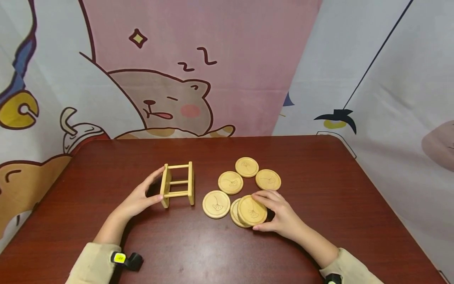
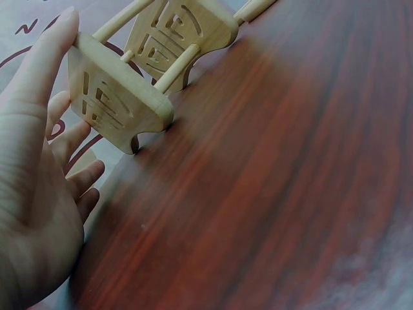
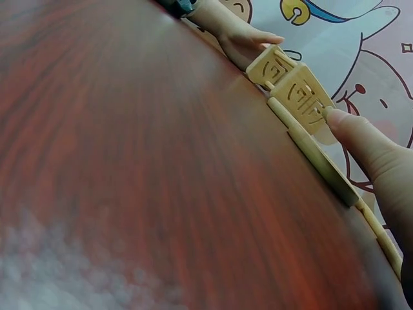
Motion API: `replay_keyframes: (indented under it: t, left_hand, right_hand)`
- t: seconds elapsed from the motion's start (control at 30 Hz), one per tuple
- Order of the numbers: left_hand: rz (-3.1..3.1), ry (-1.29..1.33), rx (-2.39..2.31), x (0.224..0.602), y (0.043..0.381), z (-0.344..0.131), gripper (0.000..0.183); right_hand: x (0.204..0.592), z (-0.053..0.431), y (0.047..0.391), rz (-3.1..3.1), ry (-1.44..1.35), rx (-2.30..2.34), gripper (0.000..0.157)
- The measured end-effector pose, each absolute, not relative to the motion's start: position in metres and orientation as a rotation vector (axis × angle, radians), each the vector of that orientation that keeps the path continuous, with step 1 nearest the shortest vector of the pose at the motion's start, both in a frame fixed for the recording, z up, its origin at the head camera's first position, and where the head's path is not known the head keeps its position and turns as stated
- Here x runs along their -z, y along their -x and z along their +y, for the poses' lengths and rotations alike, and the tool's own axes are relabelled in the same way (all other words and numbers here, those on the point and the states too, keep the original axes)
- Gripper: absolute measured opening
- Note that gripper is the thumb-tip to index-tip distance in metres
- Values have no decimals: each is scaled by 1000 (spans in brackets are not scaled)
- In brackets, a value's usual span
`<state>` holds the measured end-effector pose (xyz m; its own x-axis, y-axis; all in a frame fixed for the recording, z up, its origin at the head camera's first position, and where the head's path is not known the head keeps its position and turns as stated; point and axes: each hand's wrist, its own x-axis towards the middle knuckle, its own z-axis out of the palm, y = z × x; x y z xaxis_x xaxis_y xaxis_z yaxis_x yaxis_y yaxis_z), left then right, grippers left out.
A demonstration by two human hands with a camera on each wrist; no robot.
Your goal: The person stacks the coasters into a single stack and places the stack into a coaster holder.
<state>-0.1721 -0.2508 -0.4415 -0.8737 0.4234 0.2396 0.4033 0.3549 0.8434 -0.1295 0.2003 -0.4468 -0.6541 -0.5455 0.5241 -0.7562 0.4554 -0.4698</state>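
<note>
A small wooden coaster rack (image 1: 192,183), two slotted end panels joined by round bars, stands on the table left of the coasters. My left hand (image 1: 140,197) holds its left panel, thumb at the near edge and fingers at the far edge; in the left wrist view the thumb (image 2: 55,45) lies at the panel's upper corner. With my right hand (image 1: 280,215) I grip a round wooden coaster (image 1: 251,209), engraved with a ginkgo leaf, by its right edge. It overlaps another coaster (image 1: 235,215), partly hidden beneath it. In the right wrist view the thumb (image 3: 361,139) shows above the coasters' edges.
Several more coasters lie flat on the dark red-brown table (image 1: 170,240): one beside the rack (image 1: 216,204), others farther back (image 1: 230,182), (image 1: 246,167), (image 1: 268,180). A cartoon-printed cloth (image 1: 248,79) hangs behind the table's far edge.
</note>
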Motion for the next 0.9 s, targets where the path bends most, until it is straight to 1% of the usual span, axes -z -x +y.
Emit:
replay_keyframes:
  t: [0.9]
  left_hand:
    - [2567,-784,-1594,441,173,-251,83]
  right_hand:
    - [451,186,129,-2439,-1116,-927,77]
